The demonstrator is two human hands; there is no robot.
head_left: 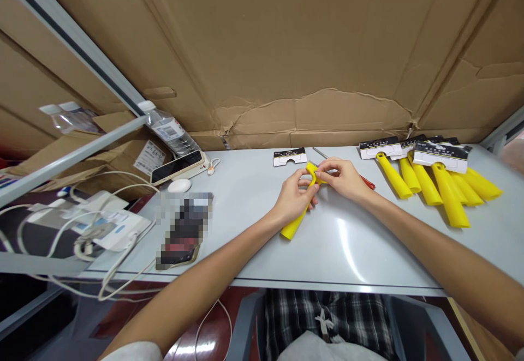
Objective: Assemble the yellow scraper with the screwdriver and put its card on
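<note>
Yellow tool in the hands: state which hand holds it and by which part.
Both hold the yellow tool: the left hand wraps its handle near the top, and the right hand pinches its upper end.

Taking the grey table (352, 252) as landmark: its near half lies bare, open to a hand from the front edge. At its far right a row of yellow tools (442, 189) blocks the way. At its far left corner stand a phone (178, 167) and water bottle (172, 131). A cardboard wall (286, 50) closes its back edge.

Bright even overhead light, white glare on the table (347, 246), soft shadows, wide-angle bending at edges, one pixelated patch
</note>
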